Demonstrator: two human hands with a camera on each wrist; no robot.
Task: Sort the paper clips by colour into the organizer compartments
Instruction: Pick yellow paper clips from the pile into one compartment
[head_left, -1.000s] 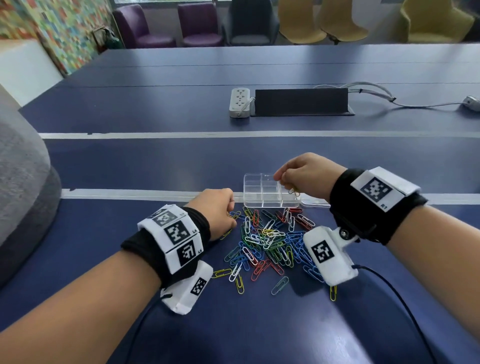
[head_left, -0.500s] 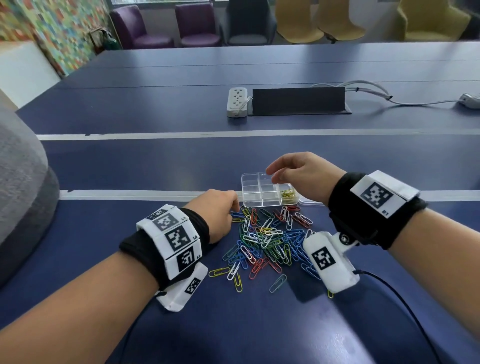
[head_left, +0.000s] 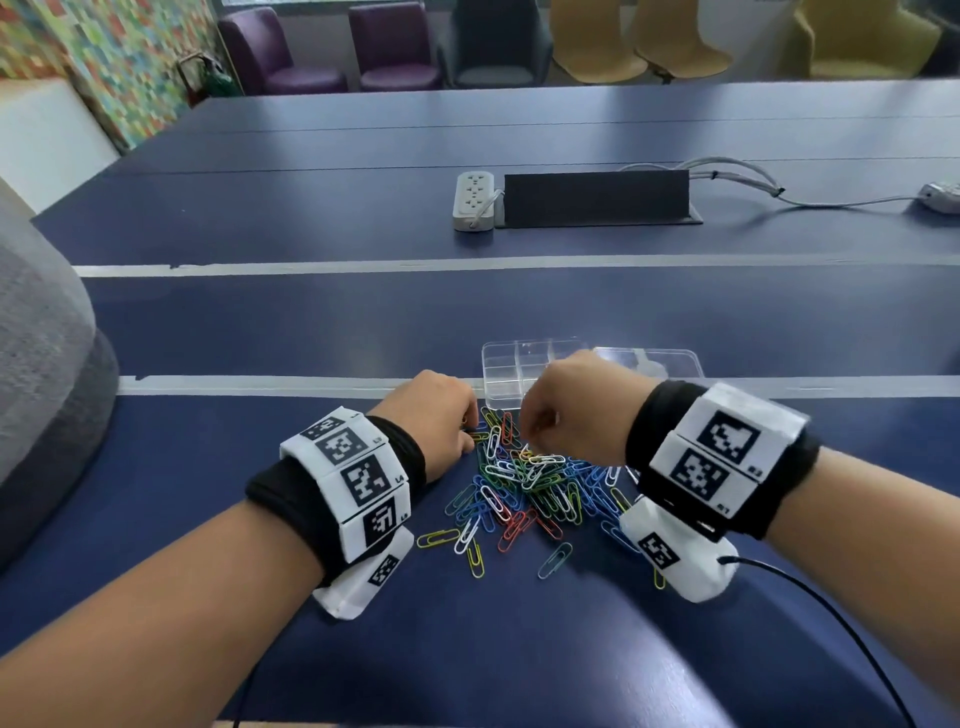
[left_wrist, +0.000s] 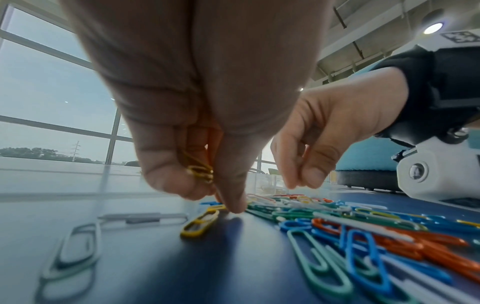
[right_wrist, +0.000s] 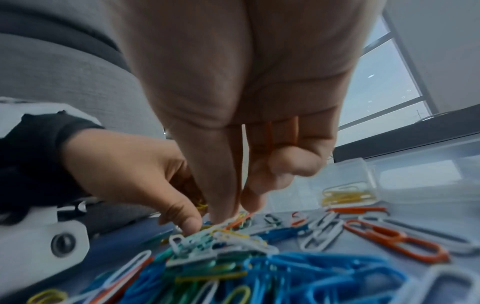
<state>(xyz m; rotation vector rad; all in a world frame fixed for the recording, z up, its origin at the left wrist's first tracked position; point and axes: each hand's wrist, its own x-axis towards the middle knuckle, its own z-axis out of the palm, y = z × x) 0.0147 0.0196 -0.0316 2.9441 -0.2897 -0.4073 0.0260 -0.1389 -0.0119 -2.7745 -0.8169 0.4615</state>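
A heap of coloured paper clips (head_left: 524, 488) lies on the dark blue bench (head_left: 363, 322), just near of a clear plastic organizer (head_left: 511, 374) whose lid lies open to the right. A few yellow clips (right_wrist: 348, 197) sit in one of its compartments. The left hand (head_left: 441, 421) is at the heap's left edge, fingers curled, holding several yellow clips (left_wrist: 200, 172) bunched against the palm while its fingertip presses down by another yellow clip (left_wrist: 200, 224) on the bench. The right hand (head_left: 571, 410) hovers over the far part of the heap, thumb and forefinger (right_wrist: 221, 185) brought together just above the clips; whether they have caught one cannot be told.
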